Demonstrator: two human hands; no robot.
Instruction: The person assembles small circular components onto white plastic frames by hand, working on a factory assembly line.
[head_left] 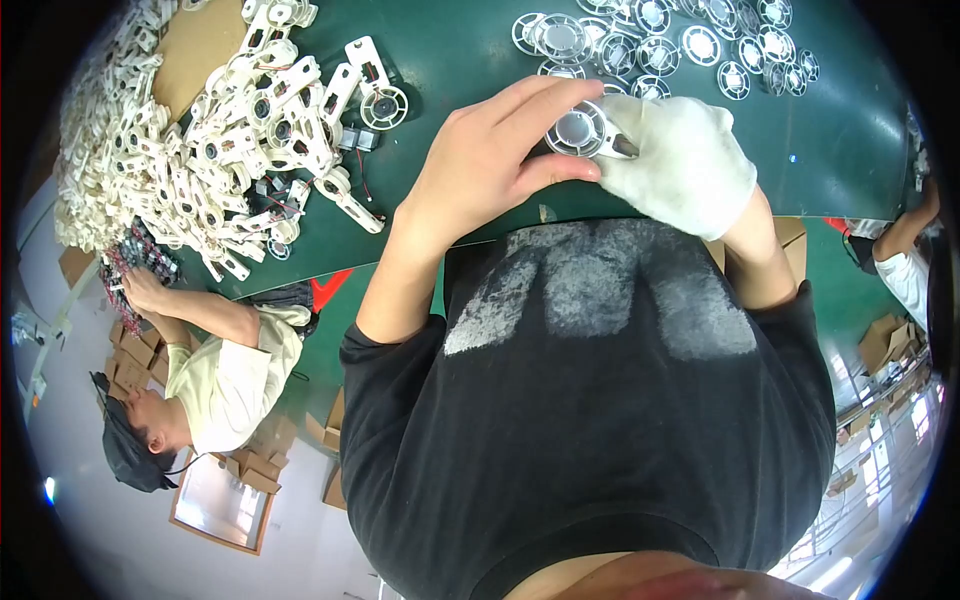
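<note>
Between my two hands is a white plastic fan housing with a round silver-grey spoked cover (577, 128) at its end, held over the near part of the green table (440, 60). My bare left hand (470, 160) curves round the cover, its thumb below and its fingers along the top edge. My right hand (685, 165), in a white glove, is closed round the white handle side, hiding most of it. Several loose round spoked covers (615, 55) lie just beyond my hands. To the left, a white housing with a ring end (383, 105) lies closest to my left hand.
A large heap of white housings (200, 150) fills the table's left side, with small motors and wires (358, 138) beside it. A co-worker (225, 380) sits at the left, handling wired parts. Another person's arm (910, 225) shows at the far right. Cardboard boxes (255, 465) stand behind.
</note>
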